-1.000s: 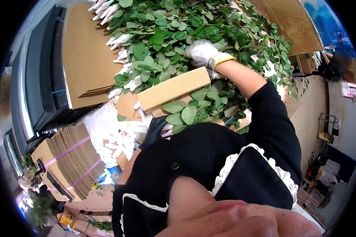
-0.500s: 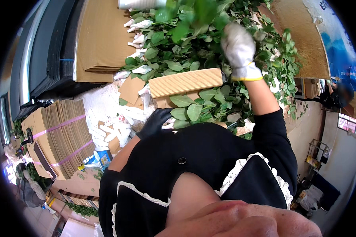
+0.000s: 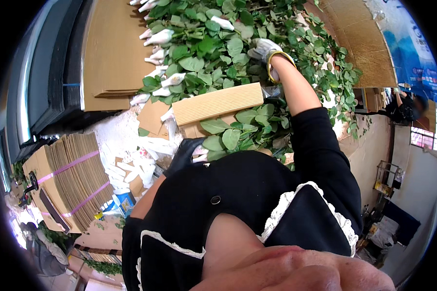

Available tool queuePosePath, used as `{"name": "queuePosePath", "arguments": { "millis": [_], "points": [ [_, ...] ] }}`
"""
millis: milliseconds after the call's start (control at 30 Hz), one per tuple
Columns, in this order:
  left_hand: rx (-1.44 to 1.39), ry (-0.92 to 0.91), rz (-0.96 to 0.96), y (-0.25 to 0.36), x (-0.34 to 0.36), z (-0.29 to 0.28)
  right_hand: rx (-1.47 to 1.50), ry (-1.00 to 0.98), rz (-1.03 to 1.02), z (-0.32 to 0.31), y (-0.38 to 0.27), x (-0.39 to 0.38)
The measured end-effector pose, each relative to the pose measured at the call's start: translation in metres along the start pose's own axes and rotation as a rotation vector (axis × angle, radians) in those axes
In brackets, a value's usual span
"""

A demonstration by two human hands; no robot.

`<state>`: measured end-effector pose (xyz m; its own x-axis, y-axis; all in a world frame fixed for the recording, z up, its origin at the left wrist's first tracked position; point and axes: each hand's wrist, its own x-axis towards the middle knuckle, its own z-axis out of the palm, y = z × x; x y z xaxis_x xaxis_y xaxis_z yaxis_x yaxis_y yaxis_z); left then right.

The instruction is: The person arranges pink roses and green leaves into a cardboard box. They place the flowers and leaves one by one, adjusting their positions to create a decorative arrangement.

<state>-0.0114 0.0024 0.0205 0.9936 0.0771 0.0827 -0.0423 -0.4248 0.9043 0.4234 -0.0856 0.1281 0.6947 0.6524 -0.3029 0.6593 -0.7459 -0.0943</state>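
My left hand (image 3: 183, 154), in a black glove, is close to my chest beside flower heads in white sleeves (image 3: 200, 154). Its fingers are partly hidden, so its grip does not show. Leafy stems (image 3: 247, 128) lie just right of it. My right hand (image 3: 265, 50), in a white glove with yellow trim, reaches into the far heap of leafy flower stems (image 3: 204, 63). Its fingers are curled down among the leaves, and whatever they hold is hidden. One sleeved flower head (image 3: 222, 22) lies on top of the heap. A ribbed cardboard strip (image 3: 218, 103) sits between my hands.
Flat cardboard sheets (image 3: 112, 53) stand at the left beside dark stacked panels (image 3: 39, 72). A strapped cardboard stack (image 3: 75, 169) is nearer. White paper sleeves (image 3: 155, 145) lie scattered left of my left hand. A cardboard panel (image 3: 361, 43) borders the heap at right. Another person (image 3: 408, 106) is far right.
My right hand has moved left and come down among the leaves; the blurred greenery beside it is no longer in the air. A sleeved flower head now shows atop the heap. My left hand stays near my chest.
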Motion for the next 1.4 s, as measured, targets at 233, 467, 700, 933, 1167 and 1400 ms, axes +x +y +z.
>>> {"name": "queuePosePath", "arguments": {
  "millis": [233, 467, 700, 933, 1167, 1400],
  "points": [
    [0.098, -0.021, 0.104, -0.002, 0.001, -0.002, -0.020, 1.070, -0.186, -0.092, 0.017, -0.137],
    [0.264, 0.150, 0.117, 0.007, 0.006, -0.004, -0.084, 0.116, -0.571, 0.012, -0.025, -0.240],
    [0.281, -0.039, 0.105, 0.023, 0.017, -0.024, -0.142, -0.020, -0.608, 0.096, -0.024, -0.227],
    [0.173, -0.037, 0.221, 0.007, 0.027, -0.022, 0.371, 0.162, -0.909, -0.052, -0.078, -0.120],
    [0.107, 0.037, 0.095, -0.003, 0.019, -0.009, -0.170, -0.146, -0.207, -0.004, -0.136, 0.086],
    [0.177, 0.035, 0.146, 0.003, 0.020, -0.012, -0.129, 0.784, -0.345, -0.128, -0.024, 0.012]
  ]
}}
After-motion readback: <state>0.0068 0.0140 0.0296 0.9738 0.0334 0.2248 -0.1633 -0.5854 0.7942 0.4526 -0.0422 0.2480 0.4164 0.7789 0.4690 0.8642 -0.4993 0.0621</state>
